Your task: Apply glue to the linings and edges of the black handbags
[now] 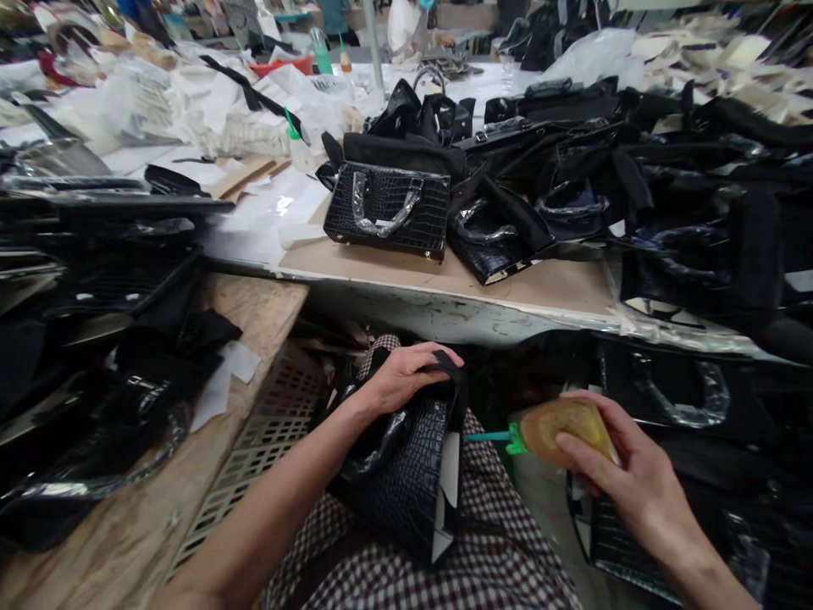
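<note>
Left hand (410, 375) curled tight over top of black crocodile-textured bag (410, 474), lying on checked-cloth lap (501, 517). Right hand (626, 457) wrapped around amber plastic bottle (543, 425). Careless squeeze may drip onto cloth.

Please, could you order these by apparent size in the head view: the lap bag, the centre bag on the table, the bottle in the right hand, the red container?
1. Lap bag
2. Centre bag on the table
3. Bottle in the right hand
4. Red container, partly hidden
</note>
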A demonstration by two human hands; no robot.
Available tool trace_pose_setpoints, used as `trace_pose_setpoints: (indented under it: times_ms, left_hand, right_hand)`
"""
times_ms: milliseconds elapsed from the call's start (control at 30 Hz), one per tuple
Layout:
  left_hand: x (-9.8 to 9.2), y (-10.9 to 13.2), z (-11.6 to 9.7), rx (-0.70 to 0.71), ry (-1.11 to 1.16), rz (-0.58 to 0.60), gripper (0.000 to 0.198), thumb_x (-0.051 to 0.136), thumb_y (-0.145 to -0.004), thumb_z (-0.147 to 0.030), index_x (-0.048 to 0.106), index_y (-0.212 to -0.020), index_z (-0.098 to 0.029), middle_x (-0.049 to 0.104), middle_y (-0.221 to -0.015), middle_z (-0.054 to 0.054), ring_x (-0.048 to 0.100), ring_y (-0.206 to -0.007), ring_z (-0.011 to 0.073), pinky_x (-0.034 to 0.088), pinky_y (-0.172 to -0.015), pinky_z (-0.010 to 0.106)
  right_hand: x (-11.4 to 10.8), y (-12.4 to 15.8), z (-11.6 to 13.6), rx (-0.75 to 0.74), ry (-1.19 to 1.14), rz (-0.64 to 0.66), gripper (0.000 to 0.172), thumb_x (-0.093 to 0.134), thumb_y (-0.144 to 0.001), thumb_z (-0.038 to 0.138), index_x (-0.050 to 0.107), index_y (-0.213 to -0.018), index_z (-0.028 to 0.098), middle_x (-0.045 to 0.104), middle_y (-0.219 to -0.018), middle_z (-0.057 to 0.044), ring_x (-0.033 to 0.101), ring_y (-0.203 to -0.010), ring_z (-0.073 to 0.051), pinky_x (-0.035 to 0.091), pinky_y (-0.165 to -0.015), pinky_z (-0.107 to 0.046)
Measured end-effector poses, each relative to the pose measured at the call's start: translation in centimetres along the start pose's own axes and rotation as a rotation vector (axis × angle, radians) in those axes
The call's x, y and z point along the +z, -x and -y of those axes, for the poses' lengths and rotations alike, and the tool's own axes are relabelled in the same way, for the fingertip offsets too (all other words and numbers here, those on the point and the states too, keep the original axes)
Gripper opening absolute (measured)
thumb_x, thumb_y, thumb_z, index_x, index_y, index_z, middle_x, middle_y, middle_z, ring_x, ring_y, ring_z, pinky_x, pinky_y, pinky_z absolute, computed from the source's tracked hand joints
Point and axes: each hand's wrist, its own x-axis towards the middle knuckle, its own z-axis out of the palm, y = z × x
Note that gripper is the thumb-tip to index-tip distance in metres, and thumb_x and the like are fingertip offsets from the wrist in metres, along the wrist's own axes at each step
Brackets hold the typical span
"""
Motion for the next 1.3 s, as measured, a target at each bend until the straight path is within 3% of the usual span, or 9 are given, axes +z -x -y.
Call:
trace_pose_setpoints:
  times_ms: [200,533,867,1167,1300]
  left_hand:
    - [0.2,0.0,0.4,0.019,-0.007,-0.003,0.017,0.065,-0.093,-0.028,0.077,-0.099,-0.017,0.073,-0.11,0.008,0.068,-0.104,0.0189,0.049,-0.101,0.03]
    - [1.0,-0.1,1.0,0.002,0.041,0.019,0.014,0.067,-0.091,-0.025,0.077,-0.095,-0.017,0.073,-0.109,0.007,0.068,-0.103,0.0185,0.051,-0.098,0.029]
    - [0.9,-0.5,0.7,0.004,0.008,0.009,0.015,0.067,-0.09,-0.022,0.077,-0.097,-0.015,0.074,-0.108,0.009,0.069,-0.103,0.0183,0.05,-0.099,0.028]
    - [1.1,-0.4,1.0,0.013,0.001,0.009,0.015,0.067,-0.09,-0.022,0.077,-0.099,-0.016,0.074,-0.109,0.008,0.069,-0.104,0.0188,0.051,-0.1,0.03]
    - [1.1,-0.4,0.8,0.006,-0.007,0.006,0.015,0.067,-0.09,-0.021,0.077,-0.1,-0.015,0.074,-0.108,0.008,0.069,-0.104,0.0186,0.05,-0.1,0.029]
  right_hand:
    - [0.3,-0.5,-0.5,-0.054,0.079,0.004,0.05,0.078,-0.075,0.052,0.062,-0.116,0.026,0.07,-0.105,-0.003,0.068,-0.09,-0.024,0.057,-0.074,-0.027]
    - [0.1,-0.7,0.0,-0.037,0.094,0.111,0.045,0.078,-0.074,0.048,0.065,-0.11,0.025,0.071,-0.101,-0.002,0.068,-0.086,-0.022,0.056,-0.075,-0.025]
    - [-0.3,1.6,-0.5,0.049,0.011,0.284,0.045,0.079,-0.076,0.044,0.065,-0.114,0.026,0.071,-0.095,0.0,0.069,-0.083,-0.023,0.057,-0.073,-0.025]
    - [-0.3,0.8,-1.2,0.023,0.071,0.108,0.047,0.077,-0.079,0.048,0.061,-0.117,0.025,0.068,-0.099,-0.003,0.067,-0.087,-0.026,0.056,-0.079,-0.034]
    - [0.0,0.3,-1.9,-0.079,0.11,0.032,0.048,0.077,-0.08,0.049,0.06,-0.118,0.026,0.067,-0.104,-0.004,0.066,-0.087,-0.026,0.056,-0.078,-0.034]
